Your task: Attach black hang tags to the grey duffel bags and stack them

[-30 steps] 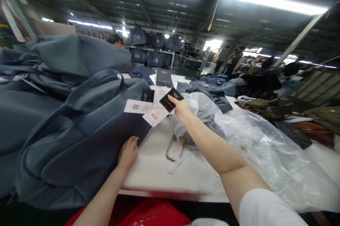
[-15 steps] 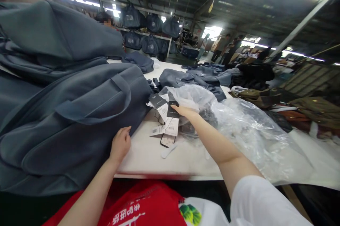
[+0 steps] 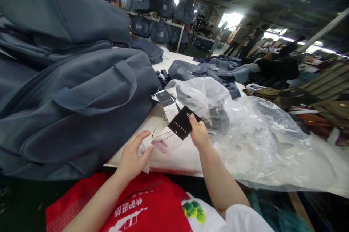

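One black hang tag (image 3: 182,122), printed "bugatti", is being pinched between the thumb and fingers of the right hand (image 3: 200,132), above the white table (image 3: 188,156). A pale barcode tag (image 3: 167,145) is showing from under it, with a thin dark string (image 3: 163,138) crossing. The left hand (image 3: 133,155) is hovering just beside, its thumb and forefinger standing apart; a whitish object (image 3: 147,168) is showing behind it, and I cannot tell if hidden fingers are gripping this. More tags (image 3: 165,100) are lying between a blue-grey travel bag (image 3: 95,86) and the clear plastic wrapping (image 3: 256,134).
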Demonstrator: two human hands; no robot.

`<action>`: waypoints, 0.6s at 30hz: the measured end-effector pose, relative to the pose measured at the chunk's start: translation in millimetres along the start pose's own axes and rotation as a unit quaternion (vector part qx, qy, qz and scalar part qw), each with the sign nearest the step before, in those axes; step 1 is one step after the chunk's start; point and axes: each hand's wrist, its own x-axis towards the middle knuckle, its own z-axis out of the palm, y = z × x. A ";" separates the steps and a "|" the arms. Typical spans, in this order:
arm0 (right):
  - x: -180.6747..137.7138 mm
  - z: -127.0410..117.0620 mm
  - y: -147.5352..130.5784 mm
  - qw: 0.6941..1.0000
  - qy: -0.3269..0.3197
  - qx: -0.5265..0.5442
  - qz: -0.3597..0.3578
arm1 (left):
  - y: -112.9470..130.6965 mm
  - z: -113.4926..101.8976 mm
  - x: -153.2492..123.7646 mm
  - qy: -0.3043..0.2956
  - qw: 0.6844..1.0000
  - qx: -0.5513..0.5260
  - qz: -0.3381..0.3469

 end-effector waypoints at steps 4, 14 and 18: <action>-7.8 14.2 14.1 0.994 -0.017 0.091 0.064 | 9.9 10.3 17.5 -0.110 0.994 0.011 -0.003; -25.3 22.6 31.1 0.980 -0.055 -0.161 -0.107 | 6.3 30.0 15.6 -0.135 0.955 -0.202 -0.170; -35.4 24.4 28.7 0.945 -0.228 -0.209 -0.101 | 3.2 18.9 17.9 -0.127 0.958 -0.197 -0.163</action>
